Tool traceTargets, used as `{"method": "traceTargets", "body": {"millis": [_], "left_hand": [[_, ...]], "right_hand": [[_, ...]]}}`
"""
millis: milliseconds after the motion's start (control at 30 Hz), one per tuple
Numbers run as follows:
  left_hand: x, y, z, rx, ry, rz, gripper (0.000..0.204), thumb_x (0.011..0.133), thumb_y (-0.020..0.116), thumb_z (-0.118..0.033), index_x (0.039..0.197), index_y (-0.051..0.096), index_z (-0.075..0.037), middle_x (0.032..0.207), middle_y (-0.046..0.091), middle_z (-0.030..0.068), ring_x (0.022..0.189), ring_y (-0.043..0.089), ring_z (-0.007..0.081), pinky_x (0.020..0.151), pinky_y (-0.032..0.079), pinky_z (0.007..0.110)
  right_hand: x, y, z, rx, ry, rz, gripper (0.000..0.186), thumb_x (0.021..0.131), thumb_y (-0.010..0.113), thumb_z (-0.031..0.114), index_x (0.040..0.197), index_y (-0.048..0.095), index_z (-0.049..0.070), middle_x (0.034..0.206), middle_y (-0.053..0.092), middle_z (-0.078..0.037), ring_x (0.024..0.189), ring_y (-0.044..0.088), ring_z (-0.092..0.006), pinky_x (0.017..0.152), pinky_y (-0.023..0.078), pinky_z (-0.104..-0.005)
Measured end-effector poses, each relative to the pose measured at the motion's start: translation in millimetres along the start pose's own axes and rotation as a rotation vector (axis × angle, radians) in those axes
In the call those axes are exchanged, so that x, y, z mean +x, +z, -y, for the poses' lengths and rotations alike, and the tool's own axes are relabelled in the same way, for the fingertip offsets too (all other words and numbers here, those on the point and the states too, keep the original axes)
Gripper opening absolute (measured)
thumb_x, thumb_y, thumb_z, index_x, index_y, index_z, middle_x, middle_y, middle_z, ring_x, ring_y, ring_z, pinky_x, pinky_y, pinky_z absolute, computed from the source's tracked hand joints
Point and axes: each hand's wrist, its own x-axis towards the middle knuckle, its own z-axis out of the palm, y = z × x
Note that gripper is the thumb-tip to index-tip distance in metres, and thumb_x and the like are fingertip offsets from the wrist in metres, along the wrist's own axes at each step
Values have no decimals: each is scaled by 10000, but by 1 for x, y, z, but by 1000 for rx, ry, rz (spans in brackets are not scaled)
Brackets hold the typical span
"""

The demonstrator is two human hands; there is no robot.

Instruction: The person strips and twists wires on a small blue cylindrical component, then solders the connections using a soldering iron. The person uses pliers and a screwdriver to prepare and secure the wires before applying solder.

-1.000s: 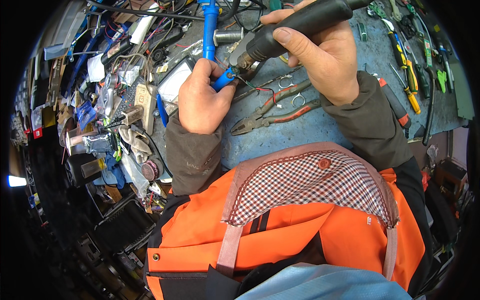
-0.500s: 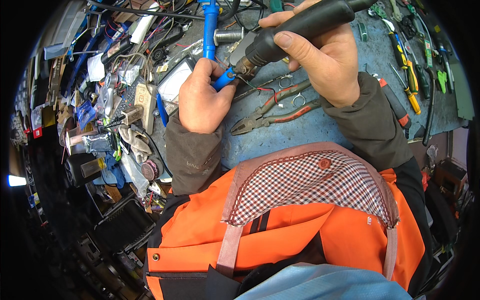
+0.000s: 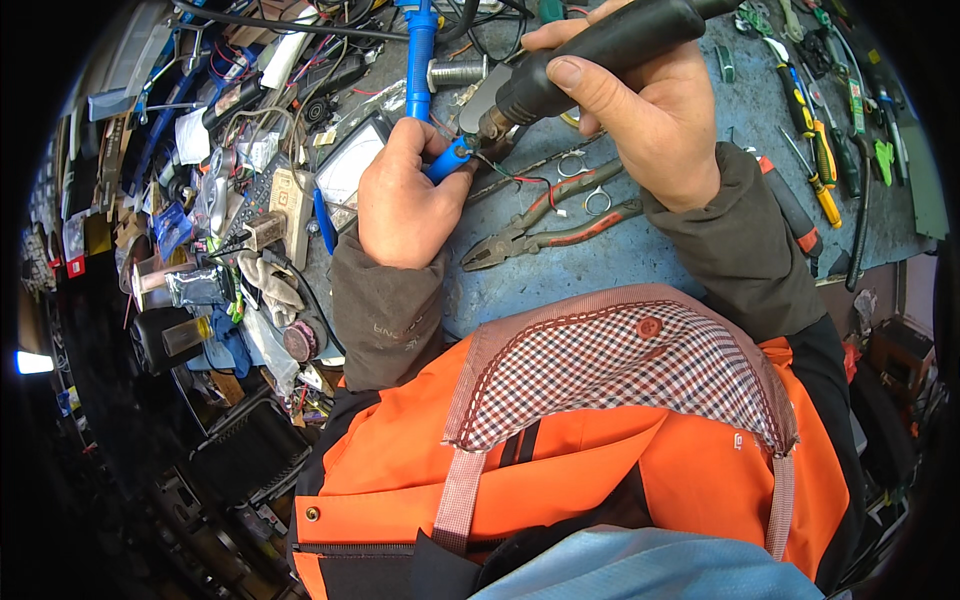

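My left hand (image 3: 408,195) is closed, thumb and fingers pinching a small blue cylindrical part (image 3: 449,160). Thin red and green wires (image 3: 520,178) trail from around its end over the bench. In my right hand (image 3: 645,125) is a thick black hot-air gun (image 3: 595,65), its cable leading off past the top right. The metal nozzle (image 3: 491,124) is close to the blue part's end; whether they touch I cannot tell. Just below lie large pliers (image 3: 535,225) with worn red grips.
A blue ribbed handle (image 3: 420,70) and a solder spool (image 3: 457,71) lie beyond my left hand. A panel meter (image 3: 345,165) and dense clutter fill the left. Screwdrivers (image 3: 822,165) and a red-and-black handled tool (image 3: 790,210) lie at right, near the bench's edge.
The hot-air gun has shifted very slightly left with my right hand. My left hand and the pliers stay in place.
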Motion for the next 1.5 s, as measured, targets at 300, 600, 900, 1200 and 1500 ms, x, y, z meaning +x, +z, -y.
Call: {"method": "traceTargets", "body": {"millis": [300, 600, 900, 1200, 1500], "left_hand": [[-8, -4, -2, 1, 6, 33, 298, 817, 801, -19, 1018, 583, -54, 905, 696, 173, 814, 717, 388, 728, 574, 447], [3, -15, 1, -110, 128, -106, 294, 799, 837, -5, 959, 593, -36, 837, 693, 126, 755, 674, 268, 686, 549, 390], [-3, -52, 26, -421, 84, -529, 282, 825, 855, -10, 954, 605, -33, 828, 692, 47, 738, 621, 123, 664, 536, 314], [-22, -77, 20, -555, 194, -15, 198, 807, 823, 13, 948, 690, -25, 864, 714, 34, 797, 657, 109, 700, 526, 308], [-1, -61, 27, -922, 12, -433, 271, 854, 835, 67, 997, 632, -42, 924, 685, 8, 814, 636, 70, 702, 532, 243]], "right_hand": [[-5, 11, 11, -121, -36, 12, 250, 950, 814, 42, 1156, 676, 6, 1086, 780, -88, 713, 641, -68, 606, 494, -222], [-10, -2, 55, -224, 17, 33, 448, 899, 802, -44, 1275, 569, 26, 1142, 755, -108, 1017, 716, -143, 899, 586, -308], [41, 100, 156, -1798, -1014, 410, 322, 786, 696, 7, 1097, 718, 87, 1065, 739, -68, 822, 634, -270, 738, 537, -394], [243, 184, 140, -1747, -1521, 587, 172, 905, 682, 112, 1076, 700, 103, 1187, 677, -80, 1050, 643, -294, 869, 556, -441], [380, 153, 78, -1892, -1155, 471, 309, 1047, 542, 200, 1280, 681, 54, 1497, 560, -290, 1194, 623, -443, 1022, 519, -544]]}}
